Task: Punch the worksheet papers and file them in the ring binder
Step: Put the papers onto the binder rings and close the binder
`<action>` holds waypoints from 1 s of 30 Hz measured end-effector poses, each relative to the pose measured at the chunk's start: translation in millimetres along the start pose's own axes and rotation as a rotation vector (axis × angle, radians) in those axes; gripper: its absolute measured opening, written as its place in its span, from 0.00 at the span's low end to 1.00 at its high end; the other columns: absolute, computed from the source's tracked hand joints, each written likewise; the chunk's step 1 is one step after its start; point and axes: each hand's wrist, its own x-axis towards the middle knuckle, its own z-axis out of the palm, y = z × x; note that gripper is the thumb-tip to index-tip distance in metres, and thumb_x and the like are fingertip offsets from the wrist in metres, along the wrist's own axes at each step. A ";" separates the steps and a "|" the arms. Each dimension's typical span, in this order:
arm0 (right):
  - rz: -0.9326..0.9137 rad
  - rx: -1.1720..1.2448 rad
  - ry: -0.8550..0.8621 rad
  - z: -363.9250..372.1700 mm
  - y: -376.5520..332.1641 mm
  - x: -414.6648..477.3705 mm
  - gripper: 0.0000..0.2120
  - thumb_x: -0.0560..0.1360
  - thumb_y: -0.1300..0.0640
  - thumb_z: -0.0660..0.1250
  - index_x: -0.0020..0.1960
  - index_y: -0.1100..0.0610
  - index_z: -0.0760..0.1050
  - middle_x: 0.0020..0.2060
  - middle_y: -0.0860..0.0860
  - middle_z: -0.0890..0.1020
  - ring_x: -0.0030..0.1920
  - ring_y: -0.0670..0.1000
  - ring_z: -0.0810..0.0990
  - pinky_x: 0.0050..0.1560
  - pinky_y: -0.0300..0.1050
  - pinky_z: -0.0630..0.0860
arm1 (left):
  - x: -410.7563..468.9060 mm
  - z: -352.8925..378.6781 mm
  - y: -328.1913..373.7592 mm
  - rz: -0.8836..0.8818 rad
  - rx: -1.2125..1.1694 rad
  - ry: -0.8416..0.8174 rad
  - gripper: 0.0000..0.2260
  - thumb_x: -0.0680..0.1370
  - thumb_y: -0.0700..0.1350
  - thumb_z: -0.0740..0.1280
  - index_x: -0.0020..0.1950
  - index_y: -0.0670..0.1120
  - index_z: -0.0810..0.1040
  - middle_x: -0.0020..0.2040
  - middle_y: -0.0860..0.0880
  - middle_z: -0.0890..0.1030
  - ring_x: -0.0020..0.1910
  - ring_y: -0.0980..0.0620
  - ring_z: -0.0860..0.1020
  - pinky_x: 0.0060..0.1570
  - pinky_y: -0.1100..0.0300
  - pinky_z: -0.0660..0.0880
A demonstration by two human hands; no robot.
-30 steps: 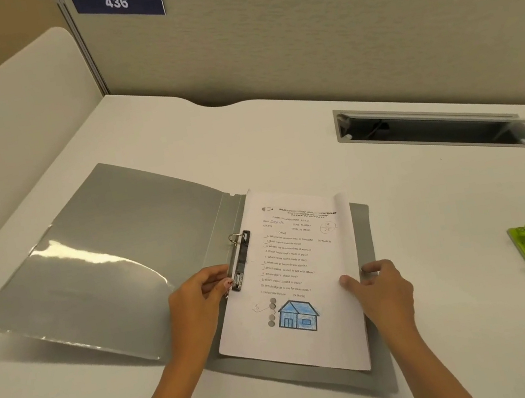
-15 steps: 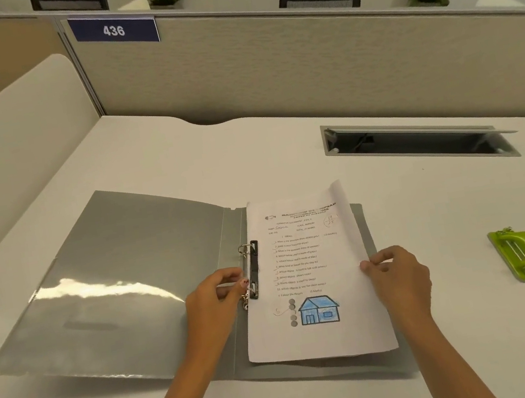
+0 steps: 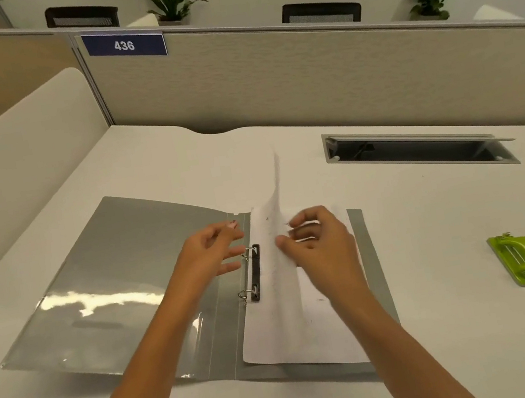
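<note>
Grey binder [image 3: 134, 272] open flat on desk [image 3: 434, 239], right hand [image 3: 318, 248] pinching lifted sheet [image 3: 276, 196] upright, left hand [image 3: 210, 256] open beside rings [image 3: 247, 272], green punch [image 3: 521, 259] well apart.

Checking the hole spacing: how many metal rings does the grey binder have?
2: upper silver metal ring beside the left hand, lower silver metal ring nearer the camera. None seems hidden.

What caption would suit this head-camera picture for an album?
At a desk, the right hand lifts a worksheet in an open grey binder, left hand by its rings, green punch aside.
</note>
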 end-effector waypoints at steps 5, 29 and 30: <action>-0.078 0.038 -0.124 45.8 -16.0 -7.5 0.13 0.71 0.55 0.74 0.50 0.49 0.71 0.39 0.45 0.82 0.37 0.39 0.81 0.33 0.28 0.76 | -6.9 -3.2 36.3 -0.107 0.044 -0.011 0.27 0.67 0.70 0.62 0.53 0.51 0.79 0.47 0.53 0.84 0.42 0.50 0.85 0.31 0.61 0.80; 0.335 -0.615 0.304 -41.2 91.7 7.9 0.22 0.72 0.58 0.73 0.61 0.63 0.69 0.58 0.62 0.74 0.56 0.64 0.73 0.56 0.49 0.68 | 21.2 -69.8 20.8 -0.332 0.143 0.108 0.13 0.76 0.36 0.67 0.59 0.33 0.77 0.54 0.36 0.81 0.42 0.42 0.80 0.50 0.49 0.77; 0.379 -0.584 0.285 -45.0 92.8 8.6 0.23 0.71 0.57 0.73 0.61 0.63 0.68 0.57 0.62 0.75 0.56 0.64 0.74 0.55 0.50 0.70 | 21.4 -69.8 19.8 -0.334 0.138 0.111 0.13 0.76 0.36 0.67 0.59 0.32 0.76 0.54 0.35 0.80 0.42 0.42 0.80 0.50 0.50 0.77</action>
